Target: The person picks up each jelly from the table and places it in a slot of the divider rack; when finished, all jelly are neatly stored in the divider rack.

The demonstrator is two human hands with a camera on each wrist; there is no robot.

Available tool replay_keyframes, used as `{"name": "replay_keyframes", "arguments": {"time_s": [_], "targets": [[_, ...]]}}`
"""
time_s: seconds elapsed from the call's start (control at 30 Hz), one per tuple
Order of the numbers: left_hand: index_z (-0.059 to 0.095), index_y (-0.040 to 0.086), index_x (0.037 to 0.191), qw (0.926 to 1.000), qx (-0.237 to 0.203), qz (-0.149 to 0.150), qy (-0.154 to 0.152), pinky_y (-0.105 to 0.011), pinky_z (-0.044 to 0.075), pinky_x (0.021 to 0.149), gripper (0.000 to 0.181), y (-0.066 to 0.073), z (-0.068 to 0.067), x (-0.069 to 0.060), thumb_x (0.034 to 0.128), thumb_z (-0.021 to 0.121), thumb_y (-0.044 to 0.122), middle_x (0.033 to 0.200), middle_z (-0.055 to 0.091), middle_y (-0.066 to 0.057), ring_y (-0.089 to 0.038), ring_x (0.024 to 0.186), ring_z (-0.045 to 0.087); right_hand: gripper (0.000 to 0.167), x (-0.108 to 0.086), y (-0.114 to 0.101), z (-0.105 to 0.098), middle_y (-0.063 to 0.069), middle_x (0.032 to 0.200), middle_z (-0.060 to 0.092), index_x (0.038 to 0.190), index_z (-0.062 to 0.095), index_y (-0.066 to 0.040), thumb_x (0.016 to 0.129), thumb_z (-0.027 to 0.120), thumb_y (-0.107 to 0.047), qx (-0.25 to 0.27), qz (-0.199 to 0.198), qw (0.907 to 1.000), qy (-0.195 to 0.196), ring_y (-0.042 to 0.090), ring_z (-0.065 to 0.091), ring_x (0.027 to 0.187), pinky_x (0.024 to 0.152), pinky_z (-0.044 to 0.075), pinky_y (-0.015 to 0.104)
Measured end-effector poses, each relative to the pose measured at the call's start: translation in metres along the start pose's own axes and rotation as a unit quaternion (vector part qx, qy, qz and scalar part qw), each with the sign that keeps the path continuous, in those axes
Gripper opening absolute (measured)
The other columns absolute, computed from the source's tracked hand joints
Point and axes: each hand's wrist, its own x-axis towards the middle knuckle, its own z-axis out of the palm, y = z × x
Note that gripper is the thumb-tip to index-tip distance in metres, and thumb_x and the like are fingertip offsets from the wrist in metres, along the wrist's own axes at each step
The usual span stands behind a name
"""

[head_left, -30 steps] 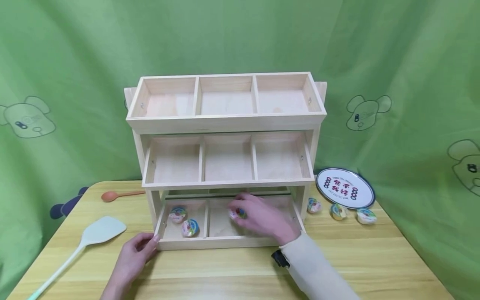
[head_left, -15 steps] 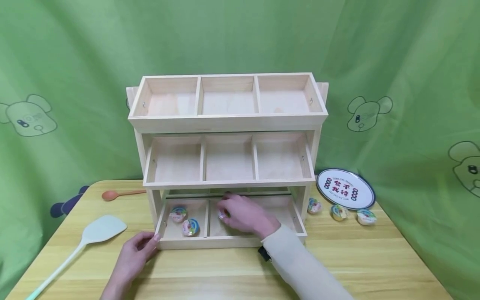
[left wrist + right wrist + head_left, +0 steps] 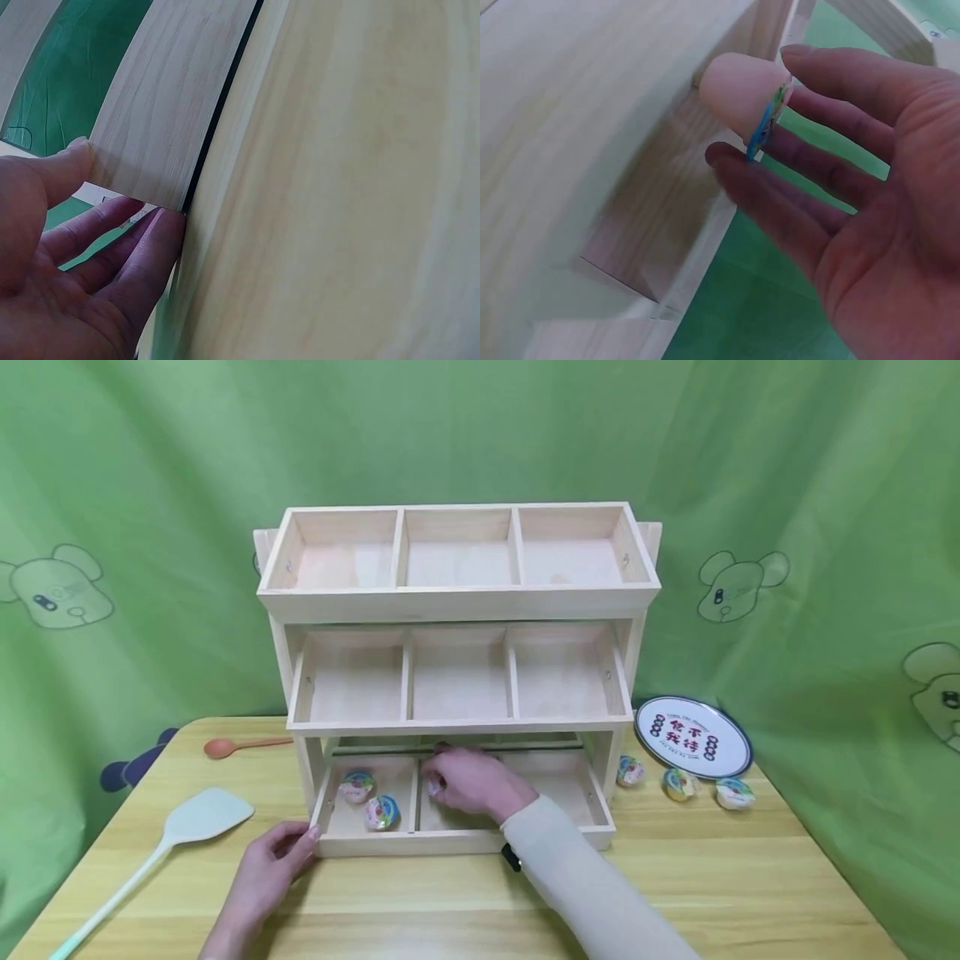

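My half-curled right hand [image 3: 480, 783] pinches a pink plastic cup [image 3: 742, 94], left hand [image 3: 264, 870] a pale wooden tray [image 3: 405, 845]. Cup could drop if grip slackens.

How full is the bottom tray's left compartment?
Part full: the left compartment holds two small cups, one toward the back, one nearer the front; bare wood shows around them in the head view.
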Motion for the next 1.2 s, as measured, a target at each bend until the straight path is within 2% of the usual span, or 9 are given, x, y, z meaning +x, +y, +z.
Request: {"name": "replay_keyframes", "arguments": {"time_s": [0.13, 0.23, 0.37, 0.5, 0.73, 1.0, 1.13, 1.2], "targets": [[0.059, -0.009, 0.122, 1.0000, 0.003, 0.004, -0.001, -0.020, 0.055, 0.082, 0.038, 0.002, 0.000, 0.001, 0.0969, 0.065, 0.019, 0.110, 0.063, -0.018, -0.021, 0.098, 0.060, 0.009, 0.006, 0.006, 0.004, -0.007, 0.081, 0.056, 0.097, 0.069, -0.014, 0.092, 0.064, -0.007, -0.005, 0.010, 0.9999, 0.000, 0.009, 0.050, 0.070, 0.064, 0.049, 0.020], [0.058, -0.009, 0.122, 1.0000, 0.000, 0.000, -0.001, -0.020, 0.055, 0.083, 0.038, 0.002, 0.000, 0.001, 0.0972, 0.064, 0.019, 0.112, 0.062, -0.019, -0.021, 0.099, 0.060, 0.010, 0.011, 0.008, 0.009, -0.007, 0.081, 0.057, 0.092, 0.068, -0.015, 0.093, 0.062, -0.007, -0.008, 0.015, 0.9998, -0.007, 0.009, 0.051, 0.071, 0.066, 0.049, 0.021], [0.058, -0.009, 0.123, 1.0000, -0.003, -0.008, 0.000, -0.020, 0.055, 0.083, 0.039, 0.002, -0.001, 0.001, 0.0974, 0.064, 0.019, 0.113, 0.061, -0.019, -0.021, 0.099, 0.060, 0.012, 0.016, 0.006, 0.013, -0.008, 0.075, 0.053, 0.085, 0.065, -0.015, 0.093, 0.061, -0.007, -0.014, 0.020, 0.9996, -0.017, 0.010, 0.051, 0.069, 0.061, 0.048, 0.020], [0.058, -0.009, 0.123, 0.9999, -0.003, -0.010, -0.001, -0.021, 0.055, 0.084, 0.039, 0.002, 0.000, 0.001, 0.0974, 0.064, 0.020, 0.113, 0.061, -0.019, -0.021, 0.100, 0.060, 0.011, 0.018, 0.003, 0.015, -0.008, 0.074, 0.051, 0.086, 0.065, -0.016, 0.094, 0.061, -0.009, -0.025, 0.031, 0.9991, -0.017, 0.009, 0.050, 0.068, 0.061, 0.047, 0.020], [0.058, -0.009, 0.122, 1.0000, -0.004, -0.008, -0.001, -0.021, 0.055, 0.083, 0.039, 0.002, 0.000, 0.001, 0.0971, 0.065, 0.019, 0.111, 0.061, -0.018, -0.021, 0.098, 0.060, 0.009, 0.019, 0.001, 0.016, -0.008, 0.078, 0.051, 0.089, 0.066, -0.017, 0.096, 0.061, -0.014, -0.047, 0.049, 0.9975, -0.022, 0.009, 0.050, 0.070, 0.063, 0.048, 0.020], [0.059, -0.010, 0.121, 0.9999, -0.006, -0.010, 0.000, -0.023, 0.056, 0.083, 0.037, 0.001, 0.002, 0.001, 0.0970, 0.065, 0.017, 0.109, 0.062, -0.017, -0.018, 0.095, 0.060, 0.013, 0.016, 0.001, 0.018, -0.007, 0.080, 0.049, 0.082, 0.059, -0.019, 0.094, 0.062, -0.015, -0.058, 0.047, 0.9972, -0.011, 0.009, 0.048, 0.071, 0.061, 0.046, 0.019], [0.058, -0.011, 0.122, 0.9999, -0.007, -0.011, -0.001, -0.023, 0.056, 0.083, 0.037, 0.001, 0.002, 0.001, 0.0974, 0.064, 0.016, 0.109, 0.062, -0.018, -0.019, 0.096, 0.061, 0.016, 0.014, 0.001, 0.013, -0.006, 0.077, 0.050, 0.078, 0.056, -0.020, 0.090, 0.062, -0.012, -0.049, 0.041, 0.9978, -0.016, 0.010, 0.048, 0.068, 0.059, 0.045, 0.019], [0.057, -0.011, 0.123, 0.9999, -0.008, -0.011, -0.002, -0.023, 0.056, 0.084, 0.038, 0.001, 0.001, 0.001, 0.0977, 0.063, 0.017, 0.110, 0.062, -0.019, -0.020, 0.097, 0.061, 0.010, 0.012, 0.000, 0.009, -0.004, 0.083, 0.055, 0.083, 0.060, -0.018, 0.090, 0.063, -0.012, -0.037, 0.040, 0.9983, -0.023, 0.010, 0.051, 0.072, 0.063, 0.048, 0.020]]}}
